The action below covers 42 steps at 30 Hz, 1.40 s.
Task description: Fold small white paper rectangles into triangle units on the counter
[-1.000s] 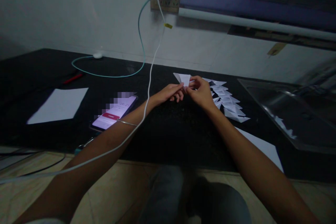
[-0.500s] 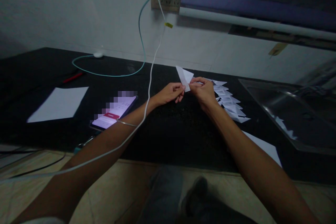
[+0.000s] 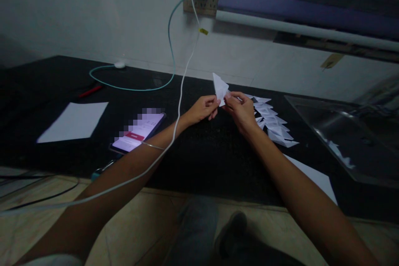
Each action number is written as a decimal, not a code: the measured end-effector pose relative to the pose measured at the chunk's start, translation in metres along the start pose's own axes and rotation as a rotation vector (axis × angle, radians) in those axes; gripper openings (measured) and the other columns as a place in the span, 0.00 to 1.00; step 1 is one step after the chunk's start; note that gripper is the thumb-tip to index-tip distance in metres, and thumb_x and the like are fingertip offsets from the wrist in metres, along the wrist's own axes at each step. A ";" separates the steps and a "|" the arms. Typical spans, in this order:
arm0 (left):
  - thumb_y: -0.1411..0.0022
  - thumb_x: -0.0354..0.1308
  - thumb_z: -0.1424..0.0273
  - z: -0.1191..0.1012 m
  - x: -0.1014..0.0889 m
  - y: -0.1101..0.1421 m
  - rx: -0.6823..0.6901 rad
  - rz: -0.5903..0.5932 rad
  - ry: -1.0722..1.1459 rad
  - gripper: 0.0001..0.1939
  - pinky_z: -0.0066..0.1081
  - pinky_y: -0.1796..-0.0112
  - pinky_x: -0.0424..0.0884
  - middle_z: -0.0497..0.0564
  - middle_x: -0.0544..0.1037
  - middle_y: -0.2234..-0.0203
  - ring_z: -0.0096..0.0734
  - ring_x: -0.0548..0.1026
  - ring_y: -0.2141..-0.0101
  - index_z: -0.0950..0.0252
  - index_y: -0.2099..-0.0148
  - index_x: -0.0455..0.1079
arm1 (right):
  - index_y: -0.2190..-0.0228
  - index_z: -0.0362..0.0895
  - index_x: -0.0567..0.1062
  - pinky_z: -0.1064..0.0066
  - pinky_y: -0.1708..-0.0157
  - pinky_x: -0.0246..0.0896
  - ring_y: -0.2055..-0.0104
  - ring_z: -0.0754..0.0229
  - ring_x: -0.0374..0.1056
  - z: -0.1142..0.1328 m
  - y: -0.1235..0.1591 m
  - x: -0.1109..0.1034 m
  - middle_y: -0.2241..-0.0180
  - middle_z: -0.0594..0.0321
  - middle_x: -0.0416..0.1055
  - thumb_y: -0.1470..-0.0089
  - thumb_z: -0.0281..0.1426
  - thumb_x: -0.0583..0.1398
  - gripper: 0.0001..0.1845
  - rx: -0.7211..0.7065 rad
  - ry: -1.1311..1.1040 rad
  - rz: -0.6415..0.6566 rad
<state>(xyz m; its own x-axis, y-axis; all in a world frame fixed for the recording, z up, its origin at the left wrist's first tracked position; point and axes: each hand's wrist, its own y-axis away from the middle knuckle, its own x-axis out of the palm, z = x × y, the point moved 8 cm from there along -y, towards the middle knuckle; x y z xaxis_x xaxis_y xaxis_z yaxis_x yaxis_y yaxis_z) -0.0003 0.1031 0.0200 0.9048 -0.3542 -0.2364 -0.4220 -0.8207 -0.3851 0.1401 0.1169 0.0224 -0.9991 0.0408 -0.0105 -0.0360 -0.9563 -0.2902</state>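
Observation:
Between my two hands a small piece of folded white paper (image 3: 220,87) stands up above the dark counter, its pointed tip upward. My left hand (image 3: 205,108) pinches its lower left side, thumb against the paper. On the lower right edge, the fingers of my right hand (image 3: 240,106) are closed on the same piece. Just beyond my right hand lies a row of several folded paper triangles (image 3: 276,122), overlapping one another; part of the row is hidden behind that hand.
A lit phone (image 3: 139,133) lies by my left forearm, with white paper sheets (image 3: 76,122) farther left. Another sheet (image 3: 311,174) is under my right forearm. A white cable (image 3: 181,95) crosses over my left arm. A sink (image 3: 336,133) is at right; a red pen-like object (image 3: 90,91) lies back left.
The folded paper has turned in my fingers, its wide flap now narrower and the tip more upright. My right fingers have closed in nearer to my left. The whole view has shifted slightly.

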 end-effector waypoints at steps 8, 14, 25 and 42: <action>0.25 0.52 0.58 0.007 -0.013 -0.004 0.001 -0.136 -0.023 0.17 0.25 0.80 0.59 0.41 0.66 0.84 0.19 0.62 0.85 0.61 0.67 0.61 | 0.69 0.50 0.83 0.53 0.58 0.75 0.60 0.52 0.77 0.001 0.004 0.003 0.66 0.62 0.81 0.50 0.41 0.68 0.09 -0.144 0.154 0.004; 0.26 0.52 0.54 0.006 -0.007 -0.003 -0.020 -0.088 -0.038 0.19 0.24 0.81 0.57 0.41 0.67 0.84 0.19 0.63 0.85 0.61 0.66 0.62 | 0.69 0.48 0.85 0.55 0.59 0.75 0.61 0.52 0.78 -0.003 0.006 0.006 0.65 0.60 0.83 0.51 0.42 0.69 0.11 -0.092 0.110 0.001; 0.28 0.54 0.54 0.019 -0.001 -0.004 -0.084 0.027 0.116 0.17 0.25 0.83 0.58 0.39 0.62 0.86 0.20 0.60 0.86 0.61 0.65 0.64 | 0.72 0.47 0.84 0.62 0.64 0.69 0.67 0.59 0.72 -0.008 0.011 0.012 0.68 0.59 0.81 0.55 0.40 0.73 0.11 0.092 -0.027 0.070; 0.28 0.52 0.52 0.013 -0.013 -0.007 0.041 -0.129 0.060 0.15 0.27 0.82 0.55 0.41 0.69 0.80 0.21 0.63 0.85 0.57 0.57 0.58 | 0.77 0.46 0.71 0.65 0.60 0.65 0.67 0.60 0.66 -0.005 0.025 0.039 0.73 0.64 0.69 0.52 0.26 0.60 0.05 0.369 -0.325 0.268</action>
<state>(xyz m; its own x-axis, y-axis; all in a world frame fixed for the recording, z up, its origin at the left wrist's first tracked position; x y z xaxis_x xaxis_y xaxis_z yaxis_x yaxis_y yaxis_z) -0.0095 0.1194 0.0144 0.9531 -0.2740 -0.1288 -0.3025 -0.8425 -0.4457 0.1007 0.0962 0.0099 -0.9275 -0.2535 0.2747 0.2736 -0.9612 0.0368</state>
